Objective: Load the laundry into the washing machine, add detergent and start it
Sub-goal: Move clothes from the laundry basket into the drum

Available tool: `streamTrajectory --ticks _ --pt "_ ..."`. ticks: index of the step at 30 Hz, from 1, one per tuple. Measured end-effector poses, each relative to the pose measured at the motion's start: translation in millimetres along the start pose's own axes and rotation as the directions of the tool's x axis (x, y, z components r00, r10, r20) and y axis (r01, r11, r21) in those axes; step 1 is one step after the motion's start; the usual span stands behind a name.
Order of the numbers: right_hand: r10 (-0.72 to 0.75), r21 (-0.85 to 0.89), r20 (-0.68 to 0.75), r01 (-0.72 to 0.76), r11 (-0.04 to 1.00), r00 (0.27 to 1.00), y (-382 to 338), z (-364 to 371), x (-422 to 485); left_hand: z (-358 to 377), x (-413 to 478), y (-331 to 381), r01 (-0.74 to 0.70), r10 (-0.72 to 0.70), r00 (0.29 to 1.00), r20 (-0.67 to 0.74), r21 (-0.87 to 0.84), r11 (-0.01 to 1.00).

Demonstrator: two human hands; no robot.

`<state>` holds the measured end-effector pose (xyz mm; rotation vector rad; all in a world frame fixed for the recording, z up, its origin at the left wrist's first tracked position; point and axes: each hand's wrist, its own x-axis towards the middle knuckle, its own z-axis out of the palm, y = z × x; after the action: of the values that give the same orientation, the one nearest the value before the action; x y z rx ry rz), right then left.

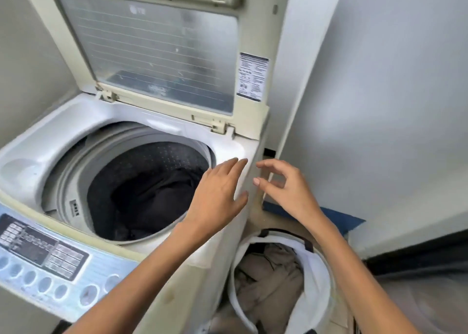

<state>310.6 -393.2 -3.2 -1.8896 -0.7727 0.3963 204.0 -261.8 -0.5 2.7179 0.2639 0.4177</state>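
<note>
Laundry [268, 275] lies in the hamper [322, 278] beside the lid-up washer [30, 141]; left hand [217, 197] and right hand [288, 189] hover above, empty, fingers loose.

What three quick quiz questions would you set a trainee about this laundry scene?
1. True or false: the lid stands open.
2. What lies in the drum? A) nothing B) a dark garment C) a detergent bottle
3. Fill in: the left hand and the right hand each hold ____.
Key: 1 true; 2 B; 3 nothing.
</note>
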Motion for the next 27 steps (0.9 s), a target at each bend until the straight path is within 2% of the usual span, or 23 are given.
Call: streamTrajectory --ticks 5,10,20,24,27 --pt "0.062 -0.06 0.01 -0.061 0.996 0.998 49 -38 -44 48 -9 46 -0.025 0.024 0.998 0.056 0.008 1.0" --pt "0.134 -0.13 0.032 -0.129 0.983 0.99 106 -56 -79 119 -24 72 0.041 -0.038 0.983 0.178 -0.011 0.999" --pt "0.349 -0.216 0.091 -0.324 0.921 0.933 257 -35 -133 267 -74 51 0.146 -0.143 0.883 0.446 0.029 0.989" --pt "0.434 -0.272 0.163 -0.382 0.883 0.886 323 -9 -149 326 -100 28 0.182 -0.212 0.793 0.571 0.111 0.977" --pt "0.521 -0.331 0.262 -0.432 0.839 0.812 372 13 -160 363 -119 12 0.157 -0.256 0.68 0.687 0.205 0.966"
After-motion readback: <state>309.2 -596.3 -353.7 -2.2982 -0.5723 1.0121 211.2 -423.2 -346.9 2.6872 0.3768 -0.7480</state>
